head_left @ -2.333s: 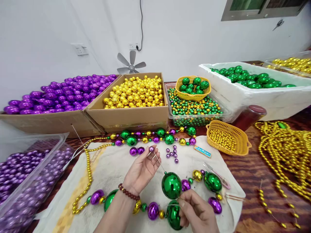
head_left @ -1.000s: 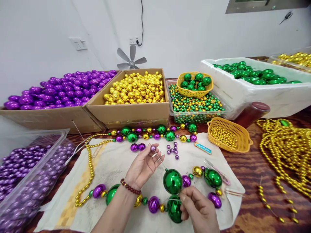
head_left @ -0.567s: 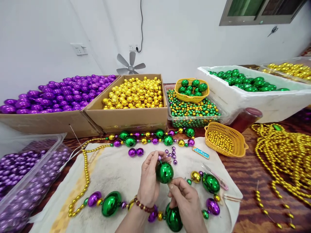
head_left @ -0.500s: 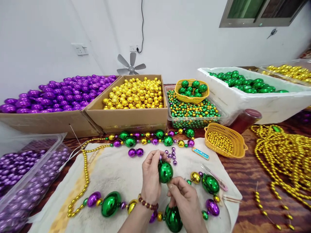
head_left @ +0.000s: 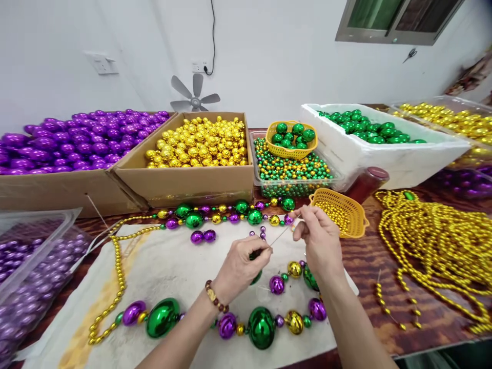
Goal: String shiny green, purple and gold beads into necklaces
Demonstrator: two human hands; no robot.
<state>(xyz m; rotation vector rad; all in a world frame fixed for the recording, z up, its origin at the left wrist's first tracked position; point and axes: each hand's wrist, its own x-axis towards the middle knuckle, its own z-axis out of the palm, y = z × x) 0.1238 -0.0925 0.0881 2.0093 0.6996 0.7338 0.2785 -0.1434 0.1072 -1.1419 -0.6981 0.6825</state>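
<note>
Bench carries a pale cloth. On the cloth lies a bead strand, partly hidden by the left forearm. Left hand and right hand are each narrowed to a pinch. A green bead sits under the left hand's fingers, partly covered. A thin thread runs straight between both hands, held at the fingertips.

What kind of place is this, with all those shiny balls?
Probably a workroom for stringing beads. A box is heaped with gold balls, a tub holds small mixed beads, and a bead string lies on a cloth.
</note>
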